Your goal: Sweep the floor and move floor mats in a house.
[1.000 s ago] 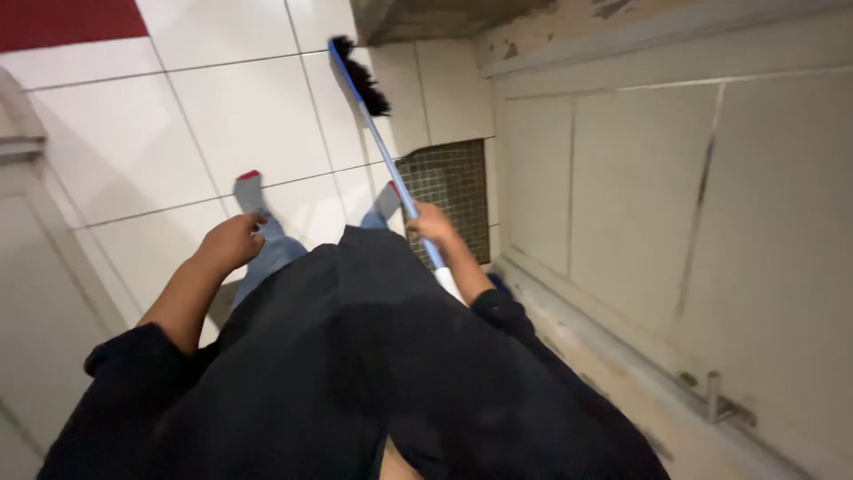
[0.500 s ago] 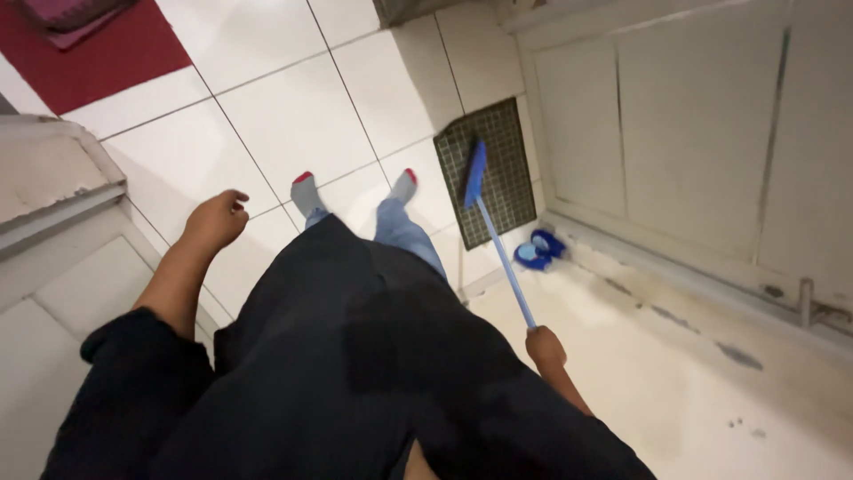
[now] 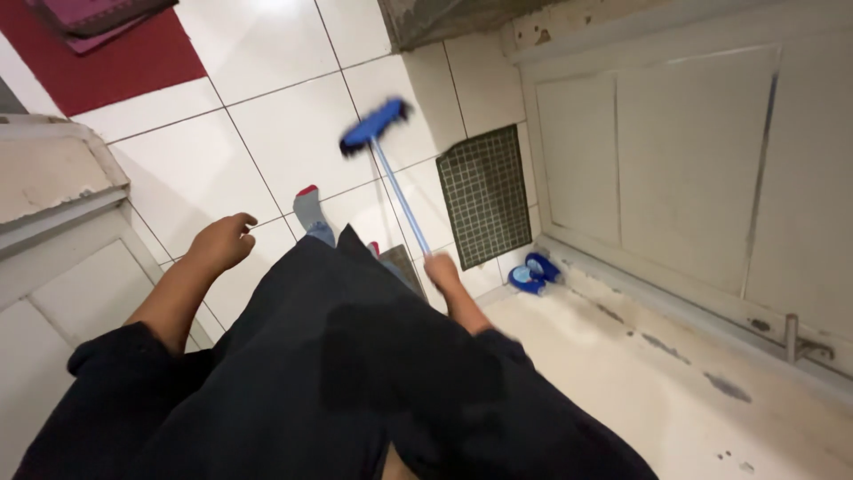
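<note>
Head view, looking straight down: the right hand (image 3: 441, 269) is wrapped around the lower end of a blue broom handle (image 3: 400, 200), fingers closed on it. The handle slants up and away to the blue brush head (image 3: 374, 125), which is motion-blurred over the white floor tiles (image 3: 284, 133), just left of a dark grid mat (image 3: 484, 194). The left hand (image 3: 220, 242) holds nothing; its fingers are loosely curled, and it hangs out to the side above the tiles near a pale ledge (image 3: 53, 191). A grey sock with a red toe (image 3: 311, 212) shows below the brush, beside the black garment (image 3: 355, 382) that fills the lower frame. A pair of blue slippers (image 3: 531, 272) lies by the step to a stained, lighter floor (image 3: 657, 391). A red rug (image 3: 115, 53) sits at top left.
</note>
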